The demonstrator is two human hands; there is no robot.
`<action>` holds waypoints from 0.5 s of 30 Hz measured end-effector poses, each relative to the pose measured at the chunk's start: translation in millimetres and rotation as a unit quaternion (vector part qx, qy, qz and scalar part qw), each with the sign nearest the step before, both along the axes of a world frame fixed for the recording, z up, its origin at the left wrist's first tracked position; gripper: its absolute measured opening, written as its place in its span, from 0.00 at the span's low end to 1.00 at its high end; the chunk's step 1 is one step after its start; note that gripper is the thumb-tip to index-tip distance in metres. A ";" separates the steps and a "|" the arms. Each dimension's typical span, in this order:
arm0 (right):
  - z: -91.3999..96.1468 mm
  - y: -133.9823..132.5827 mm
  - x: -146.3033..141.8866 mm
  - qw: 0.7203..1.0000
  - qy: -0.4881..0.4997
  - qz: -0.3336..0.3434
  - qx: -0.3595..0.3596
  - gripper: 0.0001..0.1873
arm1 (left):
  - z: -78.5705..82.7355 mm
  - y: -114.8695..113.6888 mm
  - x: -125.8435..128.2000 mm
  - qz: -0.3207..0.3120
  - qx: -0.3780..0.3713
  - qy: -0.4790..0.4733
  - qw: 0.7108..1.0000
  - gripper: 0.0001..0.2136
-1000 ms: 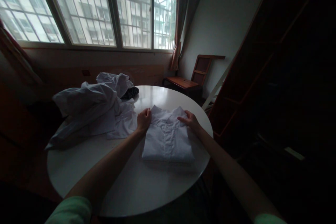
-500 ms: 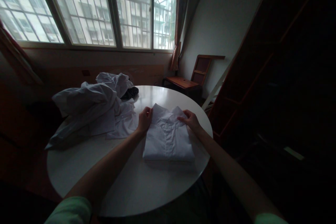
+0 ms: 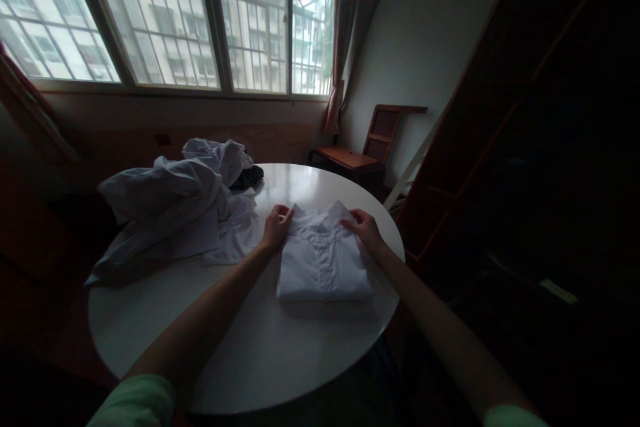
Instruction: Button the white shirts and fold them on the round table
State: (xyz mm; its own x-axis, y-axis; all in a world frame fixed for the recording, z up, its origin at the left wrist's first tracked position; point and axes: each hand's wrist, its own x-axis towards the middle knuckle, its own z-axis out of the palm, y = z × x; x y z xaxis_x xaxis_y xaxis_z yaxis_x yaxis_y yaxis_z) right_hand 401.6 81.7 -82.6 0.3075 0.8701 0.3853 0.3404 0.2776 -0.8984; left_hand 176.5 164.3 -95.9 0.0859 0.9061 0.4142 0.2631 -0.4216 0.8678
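Note:
A folded white shirt lies collar-up on the round white table, towards its right side. My left hand pinches the shirt's upper left corner beside the collar. On the upper right corner, my right hand has its fingers curled over the fabric. Both forearms reach in from the bottom of the view.
A heap of crumpled white garments covers the table's left part, with a dark item behind it. A wooden chair stands by the wall beyond the table. Dark wooden furniture rises on the right. Barred windows fill the back.
Both hands have shifted slightly on the shirt's top corners, and the folded shirt now sits a little squarer and tighter.

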 end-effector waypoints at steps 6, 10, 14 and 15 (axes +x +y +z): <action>5.5 -5.0 1.5 0.997 0.033 0.047 -0.044 0.16 | -1.9 5.4 -0.7 -0.012 -0.014 0.088 0.996 0.11; 0.1 -3.3 5.5 0.996 0.017 0.066 -0.058 0.11 | -3.3 5.5 -0.8 -0.050 -0.026 0.099 0.993 0.09; -5.5 -1.7 9.0 0.994 -0.093 -0.015 -0.055 0.15 | -2.1 5.1 -1.0 -0.060 -0.043 0.094 0.993 0.07; -6.0 -1.9 9.5 0.991 -0.121 -0.031 -0.056 0.16 | -1.8 5.3 -1.0 -0.055 -0.045 0.097 0.993 0.07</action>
